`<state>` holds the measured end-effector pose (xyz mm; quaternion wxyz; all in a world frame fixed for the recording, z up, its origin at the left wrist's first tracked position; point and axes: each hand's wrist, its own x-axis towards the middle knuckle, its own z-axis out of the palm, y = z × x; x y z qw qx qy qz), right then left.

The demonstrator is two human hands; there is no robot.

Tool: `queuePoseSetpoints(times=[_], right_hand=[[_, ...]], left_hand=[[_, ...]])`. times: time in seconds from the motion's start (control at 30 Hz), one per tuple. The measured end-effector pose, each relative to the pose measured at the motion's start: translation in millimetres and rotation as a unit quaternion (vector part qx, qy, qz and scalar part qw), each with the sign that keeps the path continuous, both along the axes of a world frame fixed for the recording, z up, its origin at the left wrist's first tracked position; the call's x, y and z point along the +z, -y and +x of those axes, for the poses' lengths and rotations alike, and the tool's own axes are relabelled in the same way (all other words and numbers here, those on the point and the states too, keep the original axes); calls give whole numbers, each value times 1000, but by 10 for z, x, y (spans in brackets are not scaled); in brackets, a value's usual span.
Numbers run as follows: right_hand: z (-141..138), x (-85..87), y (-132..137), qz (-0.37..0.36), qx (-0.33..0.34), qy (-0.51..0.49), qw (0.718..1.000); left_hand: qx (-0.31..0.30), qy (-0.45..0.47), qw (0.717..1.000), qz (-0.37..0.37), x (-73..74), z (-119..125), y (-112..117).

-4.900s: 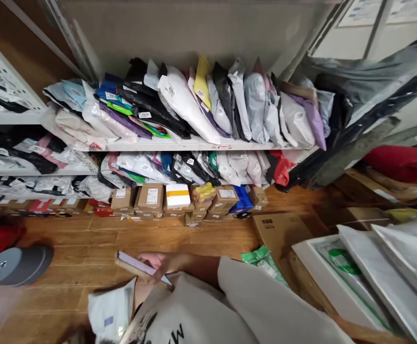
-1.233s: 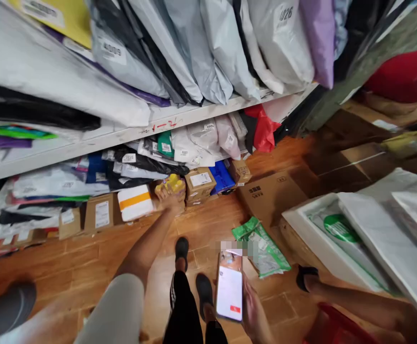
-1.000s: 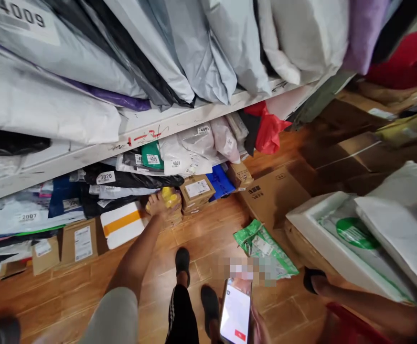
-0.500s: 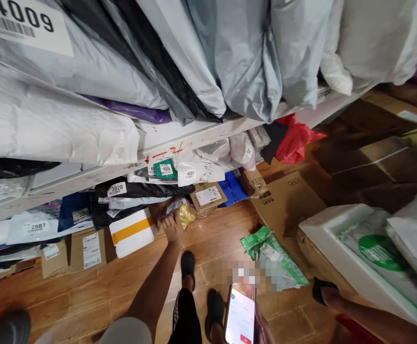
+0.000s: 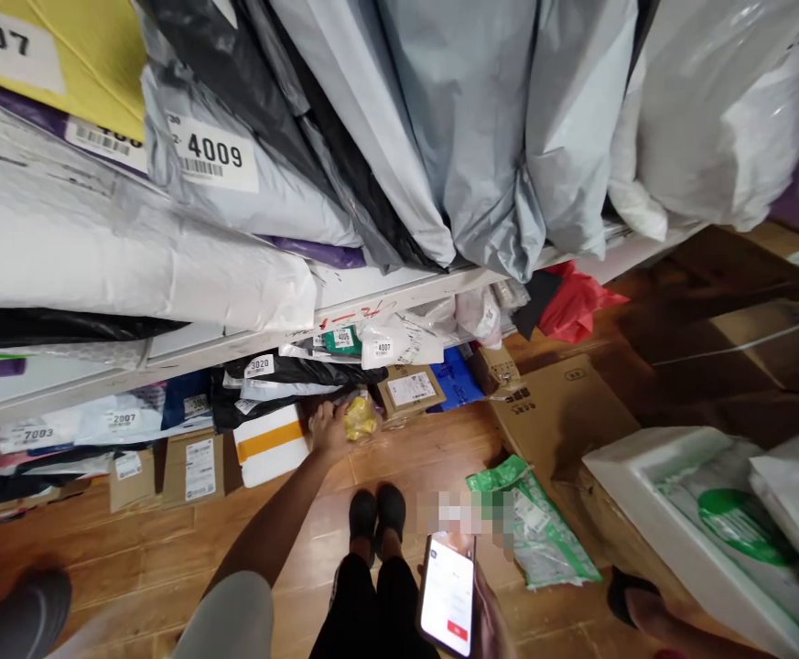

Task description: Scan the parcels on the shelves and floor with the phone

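My left hand (image 5: 329, 430) reaches down to the floor under the shelf. Its fingers are bent around the left side of a clear plastic bag with yellow contents (image 5: 361, 417); the fingertips are partly hidden. Close to this hand lie a white box with an orange stripe (image 5: 272, 444) and a small labelled cardboard box (image 5: 411, 390). Low in the picture, my right hand (image 5: 490, 609) holds a smartphone (image 5: 447, 595) with its lit screen facing up.
Above, a white shelf (image 5: 262, 331) carries grey, white and black mailer bags. More numbered parcels line the floor beneath it. A green-and-clear plastic bag (image 5: 554, 531), a flattened carton (image 5: 564, 412) and a white foam box (image 5: 653, 448) lie right. Another person's foot (image 5: 636, 599) is nearby.
The view has shifted, so the shelf appears lower and farther right. The yellow-filled bag has turned slightly beside my left hand. My feet now stand together; the phone remains in my right hand.
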<state>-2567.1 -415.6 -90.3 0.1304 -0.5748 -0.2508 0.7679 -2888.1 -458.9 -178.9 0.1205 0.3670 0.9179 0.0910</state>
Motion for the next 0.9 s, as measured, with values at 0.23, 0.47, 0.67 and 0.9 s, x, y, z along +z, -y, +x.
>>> queuePoseSetpoints(times=[0.23, 0.47, 0.67, 0.9], right_hand=[[-54, 95, -462, -94, 15, -42, 995], [-219, 138, -656, -79, 72, -55, 993], [-514, 216, -405, -100, 134, -59, 984], [-1055, 275, 167, -107, 251, -136, 953]], left_hand=[[169, -37, 980, 101, 924, 406, 929], [243, -208, 947, 5, 1222, 302, 1592], [398, -225, 889, -24, 501, 266, 1562], [168, -136, 976, -40, 436, 521, 1822]])
